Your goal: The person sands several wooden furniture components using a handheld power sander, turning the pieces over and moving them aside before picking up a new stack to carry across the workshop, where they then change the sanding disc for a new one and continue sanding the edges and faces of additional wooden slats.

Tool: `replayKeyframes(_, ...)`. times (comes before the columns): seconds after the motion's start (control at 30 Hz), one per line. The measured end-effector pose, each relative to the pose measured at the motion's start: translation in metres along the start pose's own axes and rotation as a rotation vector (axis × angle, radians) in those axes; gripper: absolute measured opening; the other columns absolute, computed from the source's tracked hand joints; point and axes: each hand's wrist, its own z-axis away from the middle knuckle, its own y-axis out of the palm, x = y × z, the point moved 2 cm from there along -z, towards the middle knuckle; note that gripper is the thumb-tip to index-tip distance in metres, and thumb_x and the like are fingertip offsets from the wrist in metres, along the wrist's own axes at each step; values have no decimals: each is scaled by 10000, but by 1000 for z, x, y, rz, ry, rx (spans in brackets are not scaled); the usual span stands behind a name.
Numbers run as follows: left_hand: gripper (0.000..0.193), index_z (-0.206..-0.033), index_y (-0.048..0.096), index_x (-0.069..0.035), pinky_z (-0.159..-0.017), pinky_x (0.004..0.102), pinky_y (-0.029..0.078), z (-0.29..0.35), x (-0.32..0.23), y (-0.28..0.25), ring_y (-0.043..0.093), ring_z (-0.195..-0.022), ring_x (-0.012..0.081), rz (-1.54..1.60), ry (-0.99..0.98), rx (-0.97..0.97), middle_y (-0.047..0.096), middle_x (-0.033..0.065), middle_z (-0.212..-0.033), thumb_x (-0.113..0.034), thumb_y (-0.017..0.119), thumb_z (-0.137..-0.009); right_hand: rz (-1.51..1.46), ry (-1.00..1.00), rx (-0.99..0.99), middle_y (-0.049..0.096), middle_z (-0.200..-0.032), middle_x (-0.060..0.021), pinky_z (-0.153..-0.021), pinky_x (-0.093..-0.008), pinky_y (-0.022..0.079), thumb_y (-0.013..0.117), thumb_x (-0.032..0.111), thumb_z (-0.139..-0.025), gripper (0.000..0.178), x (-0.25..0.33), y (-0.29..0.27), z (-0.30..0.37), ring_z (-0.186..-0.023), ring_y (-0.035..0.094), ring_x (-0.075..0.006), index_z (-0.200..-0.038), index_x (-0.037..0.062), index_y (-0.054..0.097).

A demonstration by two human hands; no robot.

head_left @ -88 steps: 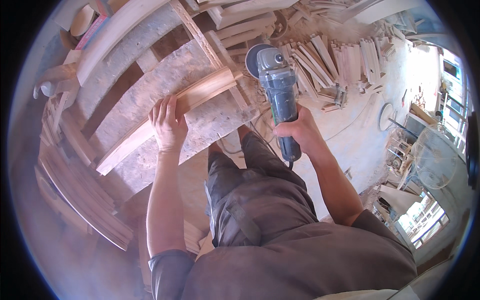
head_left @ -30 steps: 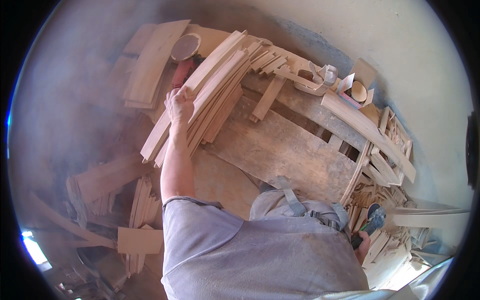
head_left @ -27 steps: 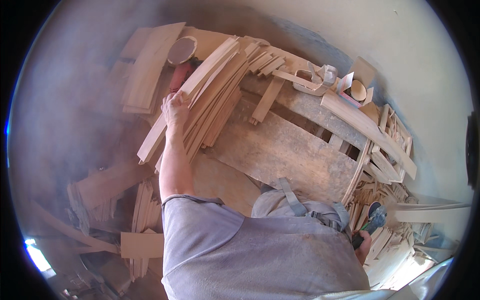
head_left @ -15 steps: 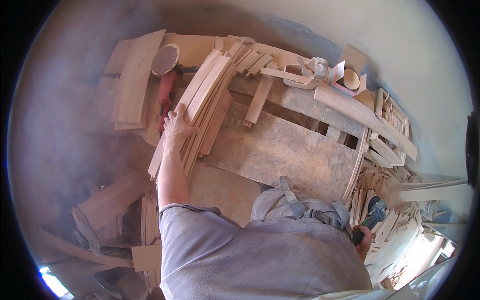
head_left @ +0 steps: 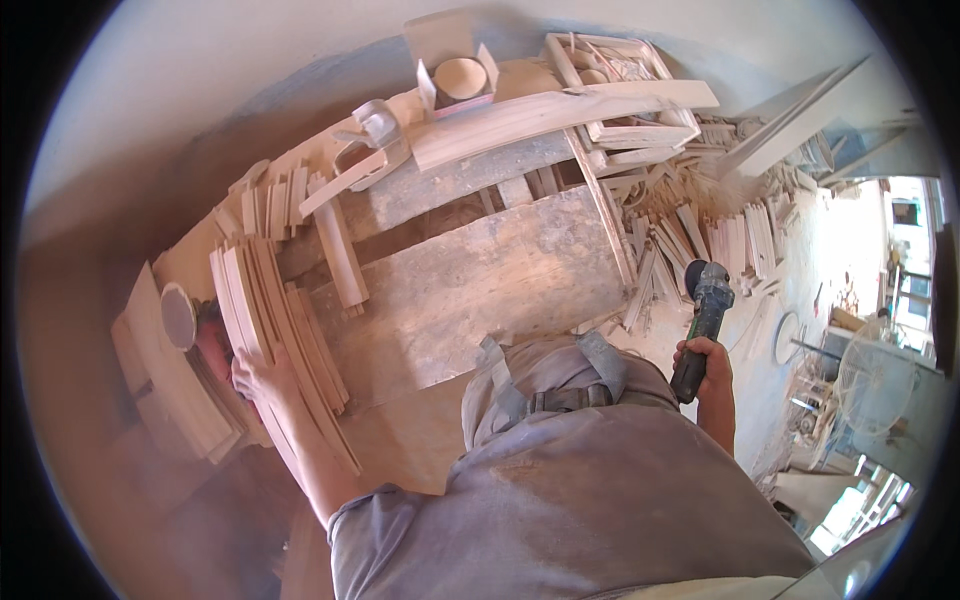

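My left hand (head_left: pixel 265 382) rests spread over a stack of thin wooden strips (head_left: pixel 290 325) at the left of the bench, fingers reaching to its outer edge. Just beyond those fingertips lies a red power sander (head_left: pixel 212 350), partly hidden by the stack, with a round pad (head_left: pixel 179 316) at its far end. Out to the right, my right hand (head_left: pixel 708 368) is wrapped round the handle of a dark angle grinder (head_left: pixel 710 310). The grinder points away from me, a small round black disc at its head, touching nothing.
Flat boards (head_left: pixel 175 385) lie left of the sander. A worn workbench board (head_left: pixel 480 290) spans the middle. Behind it are a long plank (head_left: pixel 540 122), an open box (head_left: pixel 462 100) and a wooden tray (head_left: pixel 650 130). Loose offcuts (head_left: pixel 665 250) and a fan (head_left: pixel 876 383) are at right.
My view has swung to the right, so the bench sits further left. The grinder in my right hand has come up and forward into fuller view. My left hand stays on the strips.
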Motion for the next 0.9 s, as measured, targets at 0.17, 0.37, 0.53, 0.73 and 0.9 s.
replayKeyframes(0.17, 378, -1201, 737, -31, -1028, 482, 528, 4, -186, -2, 645, -1199, 341, 641, 333, 292, 695, 193, -1263, -226, 798, -883, -30, 36, -111, 690, -803, -143, -646, -403, 591, 724, 166, -772, 270, -13, -3, 23, -683, 684, -275, -925, -53, 684)
replayKeyframes(0.37, 780, -1508, 449, -26, -1111, 520, 447, 2, -245, 46, 510, -1346, 411, 270, 25, 317, 569, 259, -1404, -191, 793, -828, -112, 58, -117, 700, -906, -72, -838, -354, 571, 738, 202, -820, 178, -37, -33, 57, -864, 667, -209, -925, 66, 691)
replayKeyframes(0.53, 726, -1466, 446, 4, -1118, 486, 466, 4, -227, 88, 563, -1313, 431, 305, -159, 560, 615, 257, -1361, -152, 738, -820, -152, 49, -157, 679, -938, -64, -850, -341, 559, 730, 205, -818, 186, -47, -59, 48, -861, 652, -195, -927, 66, 672)
replayKeyframes(0.73, 567, -1324, 598, 18, -1055, 470, 525, 9, -208, 73, 670, -1200, 418, 408, -356, 573, 709, 255, -1230, -155, 727, -799, -90, 107, -75, 683, -949, -70, -859, -334, 558, 753, 220, -825, 202, -28, -49, 29, -868, 651, -194, -937, 70, 676)
replayKeyframes(0.9, 468, -1178, 683, 28, -944, 447, 572, 56, -146, 76, 737, -1039, 378, 577, -510, 710, 759, 223, -1098, -175, 784, -769, 15, -132, -160, 673, -793, -117, -675, -370, 573, 723, 155, -783, 206, -6, 27, 53, -704, 661, -247, -916, 6, 671)
